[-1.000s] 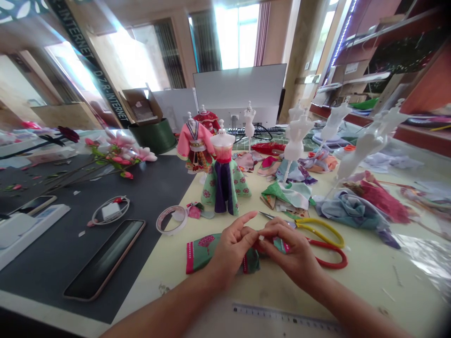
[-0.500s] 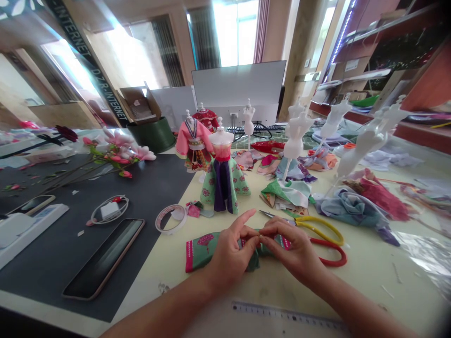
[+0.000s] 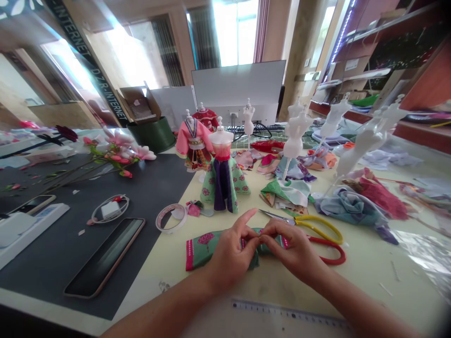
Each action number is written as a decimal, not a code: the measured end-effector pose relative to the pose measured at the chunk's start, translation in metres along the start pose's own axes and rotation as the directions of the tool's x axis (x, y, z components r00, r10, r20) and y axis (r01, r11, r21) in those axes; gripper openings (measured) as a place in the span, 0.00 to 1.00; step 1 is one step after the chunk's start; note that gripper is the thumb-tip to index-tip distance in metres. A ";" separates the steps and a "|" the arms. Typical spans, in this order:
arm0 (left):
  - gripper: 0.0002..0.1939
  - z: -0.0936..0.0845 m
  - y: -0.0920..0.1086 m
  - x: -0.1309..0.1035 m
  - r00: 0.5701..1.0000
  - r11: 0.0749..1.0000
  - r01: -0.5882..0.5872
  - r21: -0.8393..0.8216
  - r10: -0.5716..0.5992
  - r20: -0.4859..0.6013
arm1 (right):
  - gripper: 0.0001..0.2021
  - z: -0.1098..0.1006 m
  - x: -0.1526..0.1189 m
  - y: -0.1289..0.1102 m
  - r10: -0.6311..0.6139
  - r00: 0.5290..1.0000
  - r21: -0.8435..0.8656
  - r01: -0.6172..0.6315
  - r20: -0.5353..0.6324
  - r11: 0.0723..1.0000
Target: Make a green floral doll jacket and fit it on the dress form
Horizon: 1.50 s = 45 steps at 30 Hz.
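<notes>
A green strip of fabric (image 3: 200, 248) with a pink edge and pink print lies on the table under my fingers. My left hand (image 3: 234, 249) pinches its gathered middle between thumb and fingers, the index finger pointing up and away. Tip to tip with it, my right hand (image 3: 291, 244) pinches the same spot; any small item between the fingertips is hidden. Just beyond my right hand lie scissors (image 3: 319, 230) with one yellow and one red handle. A small dress form (image 3: 221, 173) in a purple and green floral skirt stands behind my hands.
Left of my hands are a tape roll (image 3: 171, 218) and a phone (image 3: 105, 258) on a dark mat. A ruler (image 3: 289, 313) lies in front. Fabric scraps (image 3: 287, 195) and bare white dress forms (image 3: 295, 136) stand to the right. A monitor (image 3: 239, 89) is at the back.
My right-hand fingers have shifted very slightly over the fabric's middle. Both hands keep their pinch, and the other things stay in place.
</notes>
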<state>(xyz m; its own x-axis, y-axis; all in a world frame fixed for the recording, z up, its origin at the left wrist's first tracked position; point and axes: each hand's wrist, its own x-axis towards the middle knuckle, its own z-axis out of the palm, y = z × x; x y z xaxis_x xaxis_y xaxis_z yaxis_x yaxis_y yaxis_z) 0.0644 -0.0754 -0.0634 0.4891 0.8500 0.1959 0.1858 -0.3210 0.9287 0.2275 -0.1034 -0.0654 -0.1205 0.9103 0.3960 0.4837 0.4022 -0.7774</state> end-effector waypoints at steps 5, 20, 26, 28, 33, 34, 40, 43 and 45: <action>0.28 0.000 -0.001 0.000 1.000 1.000 0.008 0.013 -0.008 -0.001 | 0.07 0.002 -0.001 0.003 0.013 1.000 0.002 -0.013 0.012 1.000; 0.31 0.001 0.001 0.004 0.996 0.991 0.085 -0.099 -0.085 0.013 | 0.06 0.003 0.002 0.002 0.099 0.995 0.081 -0.100 0.014 0.992; 0.30 0.002 0.000 0.005 0.995 0.986 0.099 -0.137 -0.099 0.005 | 0.06 0.003 0.001 0.004 0.197 0.979 0.247 -0.204 0.054 0.947; 0.30 0.001 0.001 0.005 0.993 0.978 0.119 -0.173 -0.119 0.012 | 0.05 0.004 0.001 0.004 0.217 0.974 0.286 -0.227 0.069 0.931; 0.31 0.002 0.003 0.005 0.988 0.971 0.149 -0.187 -0.152 -0.007 | 0.05 0.004 0.002 0.001 0.200 0.979 0.216 -0.206 0.046 0.954; 0.31 0.002 0.003 0.005 0.987 0.970 0.154 -0.186 -0.158 -0.009 | 0.05 0.004 0.002 0.000 0.199 0.979 0.203 -0.204 0.045 0.958; 0.32 0.002 0.003 0.006 0.979 0.943 0.196 -0.268 -0.203 0.001 | 0.04 0.003 0.002 0.002 0.188 0.980 0.167 -0.195 0.059 0.967; 0.33 0.003 0.003 0.006 0.968 0.915 0.244 -0.321 -0.250 0.021 | 0.03 0.003 0.002 0.003 0.182 0.982 0.151 -0.188 0.053 0.970; 0.34 0.003 0.003 0.006 0.961 0.902 0.269 -0.338 -0.274 0.033 | 0.03 0.004 0.002 0.003 0.179 0.982 0.135 -0.185 0.055 0.973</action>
<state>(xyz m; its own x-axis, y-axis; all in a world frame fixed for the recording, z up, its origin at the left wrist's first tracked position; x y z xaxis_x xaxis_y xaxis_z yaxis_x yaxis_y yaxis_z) 0.0703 -0.0726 -0.0602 0.4469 0.8913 -0.0765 0.0107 0.0801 0.9967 0.2253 -0.1005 -0.0689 -0.0797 0.9717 0.2225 0.3758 0.2360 -0.8961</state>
